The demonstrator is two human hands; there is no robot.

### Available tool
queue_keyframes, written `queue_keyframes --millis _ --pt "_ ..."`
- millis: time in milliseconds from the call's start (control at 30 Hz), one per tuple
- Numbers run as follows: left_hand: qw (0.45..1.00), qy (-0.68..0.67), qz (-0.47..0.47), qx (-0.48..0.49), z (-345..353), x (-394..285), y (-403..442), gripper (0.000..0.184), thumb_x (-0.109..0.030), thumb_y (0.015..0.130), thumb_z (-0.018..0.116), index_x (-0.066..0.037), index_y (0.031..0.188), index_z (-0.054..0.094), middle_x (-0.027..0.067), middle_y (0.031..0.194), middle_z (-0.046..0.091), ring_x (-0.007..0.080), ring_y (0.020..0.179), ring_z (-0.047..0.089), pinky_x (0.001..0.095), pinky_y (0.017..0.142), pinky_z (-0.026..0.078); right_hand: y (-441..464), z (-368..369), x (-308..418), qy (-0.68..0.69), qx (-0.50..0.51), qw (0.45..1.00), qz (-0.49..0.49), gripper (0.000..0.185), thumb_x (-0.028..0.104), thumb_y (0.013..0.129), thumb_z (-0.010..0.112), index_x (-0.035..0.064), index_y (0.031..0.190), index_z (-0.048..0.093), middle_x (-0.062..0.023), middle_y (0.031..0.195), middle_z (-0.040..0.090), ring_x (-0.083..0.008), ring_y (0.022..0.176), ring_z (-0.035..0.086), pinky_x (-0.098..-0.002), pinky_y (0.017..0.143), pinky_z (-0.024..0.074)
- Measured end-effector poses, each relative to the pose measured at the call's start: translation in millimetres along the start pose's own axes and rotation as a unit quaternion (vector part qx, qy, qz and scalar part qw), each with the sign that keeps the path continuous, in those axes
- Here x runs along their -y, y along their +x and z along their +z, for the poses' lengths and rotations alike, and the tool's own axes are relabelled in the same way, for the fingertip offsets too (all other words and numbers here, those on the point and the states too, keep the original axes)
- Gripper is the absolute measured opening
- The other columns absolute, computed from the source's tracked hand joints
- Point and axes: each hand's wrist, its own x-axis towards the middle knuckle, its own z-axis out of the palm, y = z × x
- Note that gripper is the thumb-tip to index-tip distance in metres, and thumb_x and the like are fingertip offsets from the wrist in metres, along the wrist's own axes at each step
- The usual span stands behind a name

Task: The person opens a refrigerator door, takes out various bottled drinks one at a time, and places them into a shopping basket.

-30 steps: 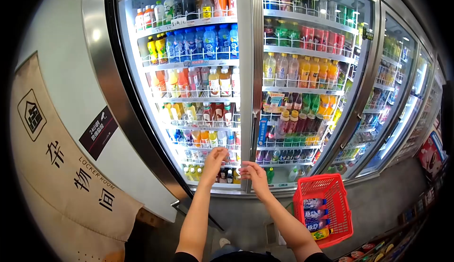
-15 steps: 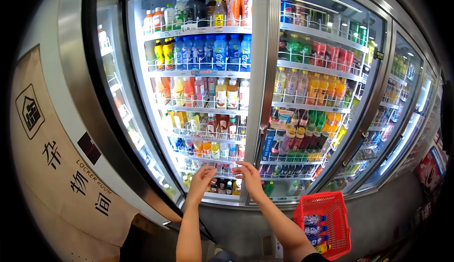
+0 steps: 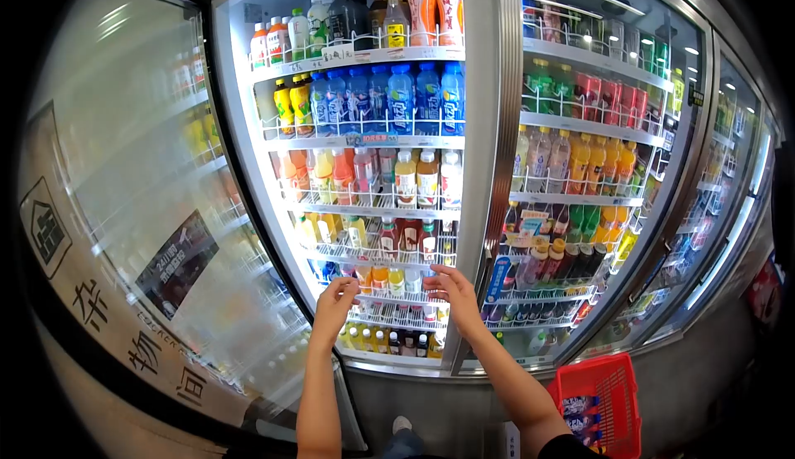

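My left hand [image 3: 335, 306] and my right hand [image 3: 457, 295] are raised in front of the lower shelves of an open drinks fridge. Both are empty, with curved fingers held apart, and a gap lies between them. Behind them, small bottles stand on the lower wire shelf [image 3: 406, 300]. Higher up is a row of blue drink bottles [image 3: 400, 99], with yellow-capped bottles [image 3: 301, 104] at its left end. Orange-labelled bottles [image 3: 421, 12] stand at the top right. On my left, the fridge's glass door [image 3: 124, 161] stands open.
A red shopping basket [image 3: 623, 409] with several blue-labelled bottles [image 3: 581, 417] sits on the floor at right. Closed glass fridge doors [image 3: 592, 161] continue rightward. A cloth curtain with Chinese characters [image 3: 87, 306] shows through the open door at left. My shoe [image 3: 402, 424] is below.
The view has shifted, and the open door's glass now spans much more of the left side. My hands remain raised, apart and empty. The basket appears lower and farther right.
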Motion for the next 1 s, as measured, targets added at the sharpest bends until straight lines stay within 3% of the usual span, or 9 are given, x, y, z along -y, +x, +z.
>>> queue_keyframes --millis 267,600,667,700,800,833,900,1000 --pt "0.994 0.007 0.091 0.068 -34.1 -74.1 153.7 0.03 -0.026 0.096 0.059 -0.001 0.114 0.062 0.0072 0.093 0.065 0.0129 0.079 0.059 0.0263 0.074 0.048 127.4 32.8 9.8 -0.054 0.027 0.995 -0.081 0.037 0.022 0.102 0.045 0.0018 0.133 0.051 -0.0149 0.113 0.066 -0.0192 0.103 0.063 -0.0308 0.088 0.0504" --pt "0.986 -0.004 0.149 0.076 -27.1 -84.2 269.8 0.022 -0.018 0.099 0.054 0.0 0.109 0.062 0.0036 0.088 0.065 0.0108 0.077 0.06 0.0255 0.073 0.049 248.4 52.4 28.0 -0.068 -0.012 0.983 -0.167 0.04 0.023 0.102 0.048 0.0016 0.136 0.046 -0.0148 0.116 0.065 -0.0186 0.105 0.061 -0.0316 0.089 0.0491" --pt "0.979 -0.05 0.181 0.076 -10.2 -96.1 294.2 0.021 -0.016 0.099 0.055 0.0 0.11 0.062 0.0039 0.091 0.065 0.0106 0.08 0.06 0.025 0.074 0.049 269.0 48.2 34.5 -0.094 -0.023 0.977 -0.192 0.04 0.021 0.102 0.048 0.0024 0.137 0.045 -0.0152 0.117 0.064 -0.0191 0.108 0.06 -0.0318 0.093 0.0471" --pt "0.973 -0.024 0.214 0.086 -3.1 -96.6 311.6 0.027 -0.017 0.099 0.054 -0.001 0.119 0.059 0.0063 0.098 0.066 0.012 0.093 0.063 0.0259 0.08 0.048 279.3 46.3 38.9 -0.097 -0.025 0.976 -0.193 0.04 0.021 0.102 0.048 0.0024 0.137 0.045 -0.0152 0.117 0.064 -0.0191 0.108 0.06 -0.0318 0.093 0.0471" --pt "0.968 0.004 0.245 0.061 24.9 -109.0 353.4 0.032 -0.015 0.097 0.056 -0.002 0.127 0.056 0.0095 0.11 0.066 0.0142 0.102 0.062 0.0275 0.084 0.048 311.7 47.8 57.7 -0.132 -0.048 0.961 -0.24 0.043 0.023 0.101 0.048 0.0034 0.139 0.045 -0.0165 0.121 0.062 -0.0219 0.111 0.059 -0.0332 0.095 0.0463" --pt "0.968 0.001 0.245 0.059 32.8 -111.4 368.1 0.032 -0.015 0.097 0.056 -0.002 0.127 0.056 0.0095 0.11 0.066 0.0142 0.102 0.062 0.0275 0.084 0.048 321.8 50.9 68.2 -0.165 -0.074 0.947 -0.264 0.042 0.021 0.1 0.048 0.0039 0.139 0.045 -0.0171 0.124 0.061 -0.0229 0.115 0.058 -0.0337 0.097 0.0449" --pt "0.941 0.061 0.331 0.018 46.3 -114.1 394.8 0.04 -0.016 0.095 0.06 -0.004 0.133 0.053 0.0118 0.119 0.064 0.0175 0.106 0.062 0.0301 0.087 0.048 352.7 48.4 75.7 -0.177 -0.109 0.936 -0.284 0.043 0.011 0.096 0.048 0.0038 0.139 0.046 -0.0193 0.132 0.056 -0.0258 0.124 0.053 -0.034 0.103 0.0407" --pt "0.927 0.097 0.362 -0.008 64.6 -120.6 427.8 0.044 -0.014 0.092 0.062 -0.004 0.134 0.051 0.0142 0.121 0.063 0.0221 0.105 0.063 0.0336 0.084 0.05 391.4 50.1 80.6 -0.254 -0.197 0.897 -0.303 0.049 0.003 0.091 0.048 0.0029 0.14 0.044 -0.0214 0.132 0.056 -0.0303 0.125 0.053 -0.0359 0.104 0.0395"
